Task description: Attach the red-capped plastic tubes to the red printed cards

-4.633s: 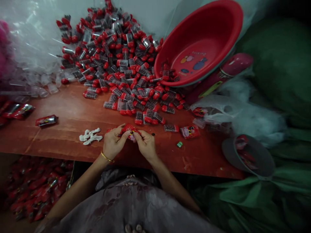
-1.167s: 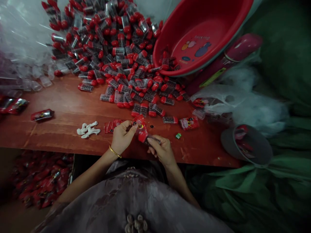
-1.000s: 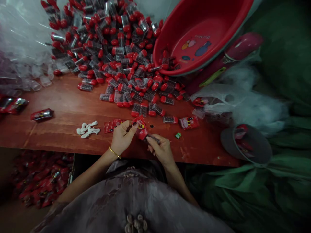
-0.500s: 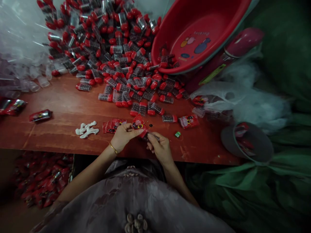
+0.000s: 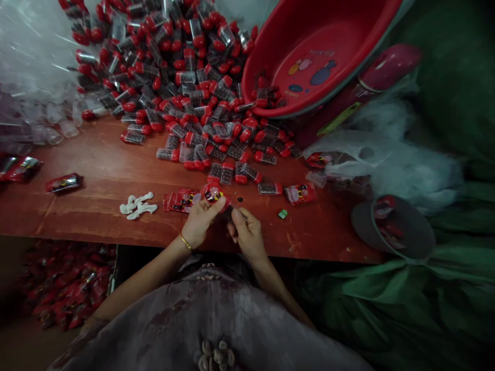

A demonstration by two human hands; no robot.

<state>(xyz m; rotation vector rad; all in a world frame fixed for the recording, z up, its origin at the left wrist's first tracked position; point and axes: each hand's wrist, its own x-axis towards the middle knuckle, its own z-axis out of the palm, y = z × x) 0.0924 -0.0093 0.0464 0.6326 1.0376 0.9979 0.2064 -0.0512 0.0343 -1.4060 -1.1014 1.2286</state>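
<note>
Near the table's front edge, my left hand (image 5: pixel 199 222) pinches a red printed wrapper (image 5: pixel 212 192). My right hand (image 5: pixel 247 231) is closed on a small clear tube of dark contents (image 5: pixel 229 214), whose end meets the wrapper between both hands. My fingers hide how far the tube sits inside the wrapper. A stack of flat red wrappers (image 5: pixel 180 199) lies just left of my left hand. Beyond my hands spreads a large heap of red-capped tubes (image 5: pixel 193 95). A tiny black piece (image 5: pixel 240 199) rests on the table by my right hand.
A tilted red basin (image 5: pixel 309 31) stands at the back right beside a pink bottle (image 5: pixel 390 67). White strips (image 5: pixel 138 205) and a filled red packet (image 5: pixel 64 183) lie to the left. At right are a plastic bag (image 5: pixel 406 165) and a grey bin (image 5: pixel 367 232). Red packets (image 5: pixel 77 283) pile below left.
Both hands have shifted slightly; the wrapper has moved a little left and turned, showing more of its print. The right hand has drawn slightly left with the tube.
</note>
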